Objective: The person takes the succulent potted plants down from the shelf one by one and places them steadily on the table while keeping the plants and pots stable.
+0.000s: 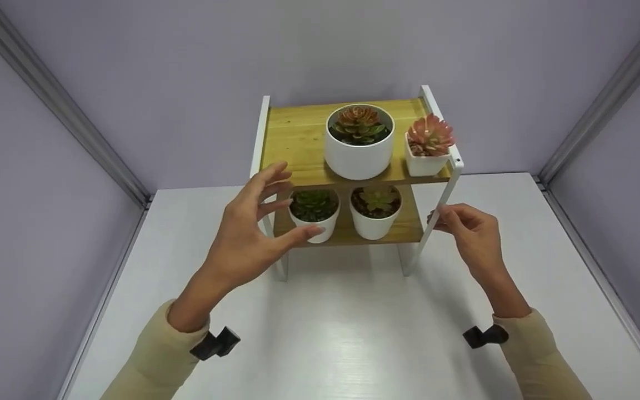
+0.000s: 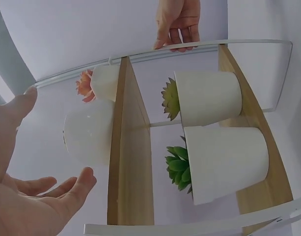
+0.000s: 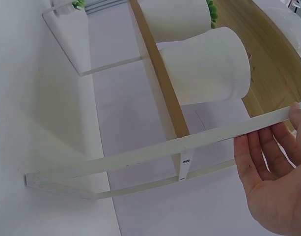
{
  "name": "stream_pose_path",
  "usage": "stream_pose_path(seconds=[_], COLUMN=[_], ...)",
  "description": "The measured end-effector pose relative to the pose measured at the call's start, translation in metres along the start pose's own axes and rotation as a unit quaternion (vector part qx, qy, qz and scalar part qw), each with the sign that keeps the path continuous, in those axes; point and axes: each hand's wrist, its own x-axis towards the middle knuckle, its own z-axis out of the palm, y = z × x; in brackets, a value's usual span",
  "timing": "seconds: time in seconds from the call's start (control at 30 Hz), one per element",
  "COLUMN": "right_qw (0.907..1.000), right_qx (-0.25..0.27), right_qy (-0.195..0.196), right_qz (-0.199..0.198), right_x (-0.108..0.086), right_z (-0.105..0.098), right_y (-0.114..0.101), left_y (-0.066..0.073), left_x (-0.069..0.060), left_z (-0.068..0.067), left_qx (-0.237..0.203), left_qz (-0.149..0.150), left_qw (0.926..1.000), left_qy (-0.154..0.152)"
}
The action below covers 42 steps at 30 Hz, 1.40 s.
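Observation:
A two-tier plant shelf (image 1: pixel 292 139) with wooden boards and a white metal frame stands on the white table. My right hand (image 1: pixel 473 236) grips its right front leg between thumb and fingers; the right wrist view shows the fingers (image 3: pixel 260 152) against that white bar. My left hand (image 1: pixel 245 233) hovers by the shelf's left front, thumb and fingers spread, holding nothing. On the top board are a large round white pot (image 1: pixel 359 161) with a reddish-green succulent and a small square pot (image 1: pixel 427 165) with a pink one. Two white pots with green succulents, left (image 1: pixel 328 224) and right (image 1: pixel 374 226), sit below.
Pale walls (image 1: pixel 320 50) enclose the white table (image 1: pixel 331 333) at the back and both sides. The shelf stands toward the back wall. Black wrist mounts (image 1: pixel 214 343) sit at both sleeves.

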Motion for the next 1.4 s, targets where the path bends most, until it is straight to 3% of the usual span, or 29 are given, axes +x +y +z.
stream_pose_path(seconds=[0.2,0.43,0.67,0.83,1.17,1.4], right_qw=[0.9999,1.0000,1.0000,1.0000,0.9998,1.0000], right_qx=[-0.010,0.001,-0.007,-0.007,-0.015,-0.006], right_qy=[-0.004,0.002,-0.003,-0.003,-0.006,-0.006], right_qz=[0.003,0.004,0.005,0.004,0.010,0.005], right_x=[0.000,0.000,-0.001,-0.001,-0.001,0.000], right_z=[0.002,0.001,0.001,0.001,0.000,0.000], right_y=[0.000,0.000,0.000,-0.001,-0.002,-0.002], left_y=[0.008,0.022,0.030,0.030,0.029,0.036], left_x=[0.006,0.018,0.032,0.039,0.056,0.068], left_z=[-0.006,0.000,0.002,0.002,0.000,0.002], left_qx=[0.025,0.035,0.022,0.027,0.027,0.055], left_qz=[0.005,0.026,-0.023,-0.041,-0.100,-0.130], left_qw=[0.9995,0.9985,0.9969,0.9947,0.9887,0.9833], left_qy=[-0.019,-0.034,-0.072,-0.090,-0.108,-0.115])
